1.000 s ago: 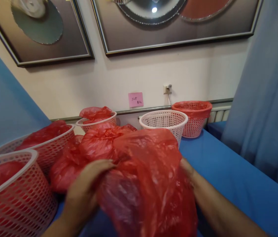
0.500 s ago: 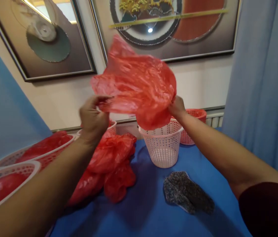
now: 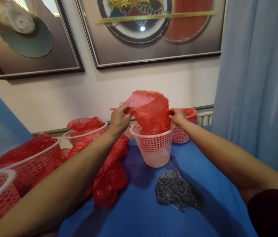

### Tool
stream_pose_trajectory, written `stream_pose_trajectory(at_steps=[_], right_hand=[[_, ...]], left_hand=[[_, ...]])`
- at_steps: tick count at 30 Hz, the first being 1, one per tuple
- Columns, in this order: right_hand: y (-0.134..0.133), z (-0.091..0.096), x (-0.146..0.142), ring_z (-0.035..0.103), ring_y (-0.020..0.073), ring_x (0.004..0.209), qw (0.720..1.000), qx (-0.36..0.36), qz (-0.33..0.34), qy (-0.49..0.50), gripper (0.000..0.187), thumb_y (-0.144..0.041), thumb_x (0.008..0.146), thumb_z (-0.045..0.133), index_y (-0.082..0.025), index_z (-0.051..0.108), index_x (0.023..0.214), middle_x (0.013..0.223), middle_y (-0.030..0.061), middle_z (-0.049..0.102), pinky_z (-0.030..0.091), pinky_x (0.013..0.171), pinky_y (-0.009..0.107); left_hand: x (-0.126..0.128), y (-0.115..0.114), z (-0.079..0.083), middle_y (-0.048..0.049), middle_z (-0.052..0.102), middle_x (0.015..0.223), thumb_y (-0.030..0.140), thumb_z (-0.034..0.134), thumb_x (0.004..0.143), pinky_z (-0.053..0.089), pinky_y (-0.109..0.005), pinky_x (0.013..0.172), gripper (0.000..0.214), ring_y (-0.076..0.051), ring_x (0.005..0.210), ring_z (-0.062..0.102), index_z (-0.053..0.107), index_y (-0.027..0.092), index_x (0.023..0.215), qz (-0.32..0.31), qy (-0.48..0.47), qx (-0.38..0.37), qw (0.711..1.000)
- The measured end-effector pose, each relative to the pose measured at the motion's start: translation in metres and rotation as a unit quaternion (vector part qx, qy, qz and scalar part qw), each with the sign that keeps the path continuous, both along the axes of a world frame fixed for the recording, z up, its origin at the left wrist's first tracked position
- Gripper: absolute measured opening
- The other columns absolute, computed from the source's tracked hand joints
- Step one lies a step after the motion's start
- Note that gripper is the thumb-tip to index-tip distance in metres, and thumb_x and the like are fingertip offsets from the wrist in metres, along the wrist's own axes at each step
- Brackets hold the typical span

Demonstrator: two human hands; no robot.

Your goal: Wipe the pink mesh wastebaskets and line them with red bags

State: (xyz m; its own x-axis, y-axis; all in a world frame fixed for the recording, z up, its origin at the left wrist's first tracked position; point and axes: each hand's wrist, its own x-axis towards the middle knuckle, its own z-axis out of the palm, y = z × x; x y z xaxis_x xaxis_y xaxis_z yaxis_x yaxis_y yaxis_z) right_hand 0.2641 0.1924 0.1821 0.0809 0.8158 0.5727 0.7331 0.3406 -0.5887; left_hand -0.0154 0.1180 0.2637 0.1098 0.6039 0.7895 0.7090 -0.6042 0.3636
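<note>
Between my two hands a red plastic bag [image 3: 153, 112] is held by its upper edge, its lower part hanging inside a white perforated plastic basket [image 3: 155, 149]. My left hand [image 3: 122, 120] pinches the bag's edge on the left, above the basket rim. On the right, my right hand [image 3: 177, 117] grips the opposite edge between thumb and fingers. The basket stands upright on the blue tablecloth [image 3: 139, 217]. In front of it lies a crumpled dark grey speckled cloth [image 3: 177, 191].
A pile of red plastic bags [image 3: 109, 184] lies left of the basket. Baskets with red bags inside stand at the left, including a back one [image 3: 104, 126] and a large one [image 3: 37, 158]. Another lined basket [image 3: 180, 134] is behind at right. A blue curtain [image 3: 254, 82] hangs at right.
Both hands have come down with the red bag, which was spread in the air above the basket. Its lower part is now inside the basket. The view has shifted slightly.
</note>
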Motion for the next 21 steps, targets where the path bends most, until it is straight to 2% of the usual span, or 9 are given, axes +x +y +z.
stream_pose_trajectory(at_steps=[2,5,7,11,14,16,18,20,21], right_hand=[[-0.002,0.003,0.000,0.071,0.0250,0.101,1.000,0.000,0.001,-0.021,0.023,-0.023,0.088,0.061,-0.022,0.074,0.106,0.108,0.0090,0.077,0.054,0.086,0.036],[-0.006,-0.002,0.002,0.072,0.0249,0.088,0.996,-0.029,0.046,-0.065,0.015,-0.024,0.073,0.077,-0.024,0.077,0.088,0.088,0.0041,0.078,0.054,0.081,0.034],[-0.006,-0.008,0.005,0.071,0.0238,0.081,0.994,-0.045,0.064,-0.082,0.018,-0.022,0.066,0.081,-0.025,0.077,0.084,0.080,0.0022,0.076,0.055,0.078,0.033],[-0.010,-0.012,0.014,0.069,0.0288,0.100,0.997,-0.017,0.014,-0.068,0.036,-0.012,0.073,0.067,-0.019,0.075,0.108,0.104,0.0114,0.075,0.055,0.088,0.040],[-0.029,-0.009,0.013,0.064,0.0286,0.115,0.995,0.092,-0.004,-0.038,0.053,-0.004,0.077,0.051,-0.015,0.065,0.126,0.126,0.0165,0.066,0.051,0.098,0.043],[-0.048,-0.008,0.007,0.060,0.0279,0.122,0.972,0.222,0.044,-0.056,0.059,-0.002,0.077,0.047,-0.018,0.060,0.133,0.136,0.0150,0.060,0.048,0.102,0.045],[-0.065,-0.010,-0.001,0.054,0.0279,0.128,0.933,0.304,0.126,-0.142,0.063,-0.003,0.077,0.049,-0.022,0.058,0.136,0.142,0.0109,0.058,0.043,0.106,0.047],[-0.072,-0.015,-0.005,0.054,0.0284,0.127,0.909,0.286,0.174,-0.249,0.056,-0.005,0.079,0.052,-0.024,0.062,0.131,0.134,0.0083,0.064,0.038,0.106,0.047],[-0.071,-0.019,-0.004,0.055,0.0287,0.123,0.907,0.261,0.170,-0.284,0.048,-0.007,0.081,0.053,-0.023,0.066,0.125,0.125,0.0085,0.068,0.037,0.104,0.047]], left_hand=[[0.002,0.001,-0.002,-0.0096,0.080,0.109,0.017,0.062,0.087,0.055,-0.034,0.093,0.024,-0.023,0.100,0.073,0.078,0.015,0.104,-0.004,0.017,-0.016,1.000],[0.003,0.006,-0.015,-0.0116,0.080,0.109,0.009,0.060,0.083,0.055,-0.037,0.095,0.028,-0.025,0.102,0.073,0.079,0.015,0.103,-0.011,0.084,-0.058,0.995],[0.005,0.010,-0.027,-0.0110,0.080,0.109,0.005,0.059,0.080,0.055,-0.038,0.095,0.032,-0.025,0.103,0.073,0.079,0.017,0.103,-0.009,0.155,-0.078,0.985],[0.009,0.014,-0.047,-0.0111,0.080,0.106,0.010,0.059,0.084,0.054,-0.040,0.094,0.028,-0.026,0.101,0.073,0.079,0.019,0.101,-0.004,0.251,-0.089,0.964],[0.013,0.014,-0.058,-0.0124,0.080,0.108,0.011,0.064,0.082,0.052,-0.044,0.099,0.027,-0.029,0.105,0.072,0.078,0.018,0.104,-0.015,0.277,-0.097,0.956],[0.016,0.013,-0.064,-0.0142,0.078,0.116,0.009,0.063,0.081,0.050,-0.047,0.102,0.036,-0.031,0.112,0.070,0.075,0.017,0.114,-0.021,0.287,-0.098,0.953],[0.017,0.011,-0.068,-0.0159,0.075,0.124,0.006,0.060,0.083,0.050,-0.046,0.104,0.043,-0.031,0.116,0.069,0.070,0.015,0.124,-0.031,0.291,-0.098,0.951],[0.017,0.009,-0.072,-0.0160,0.074,0.126,0.005,0.057,0.085,0.050,-0.045,0.103,0.046,-0.030,0.116,0.069,0.067,0.015,0.128,-0.045,0.290,-0.095,0.951],[0.017,0.008,-0.074,-0.0153,0.074,0.125,0.006,0.056,0.086,0.051,-0.044,0.101,0.044,-0.029,0.114,0.069,0.067,0.016,0.128,-0.048,0.286,-0.089,0.953]])
